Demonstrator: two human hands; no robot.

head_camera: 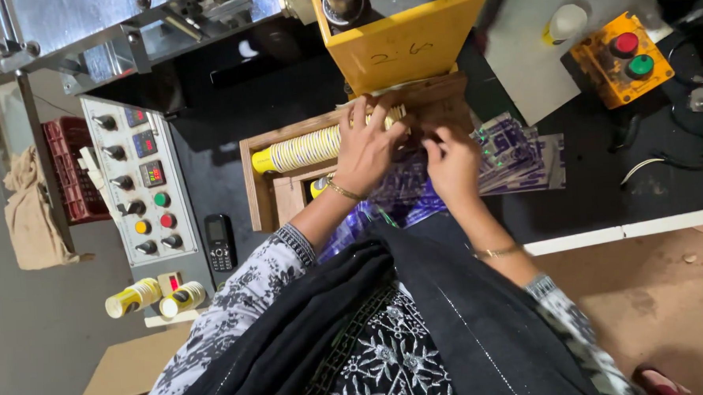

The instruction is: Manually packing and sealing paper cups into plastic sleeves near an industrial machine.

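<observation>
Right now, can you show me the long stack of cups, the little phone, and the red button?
stack of cups (pixel 302 150), head view, middle of the stack.
phone (pixel 219 243), head view, its keypad.
red button (pixel 624 44), head view, its top.

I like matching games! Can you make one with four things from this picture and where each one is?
Things:
1. Left hand
2. Phone
3. Red and green buttons
4. Red crate

Places:
A. On the orange box, far right
B. On the row of yellow cups
C. Left of the grey panel with knobs
D. On the dark table, right of that panel

Pairs: 1-B, 2-D, 3-A, 4-C
</observation>
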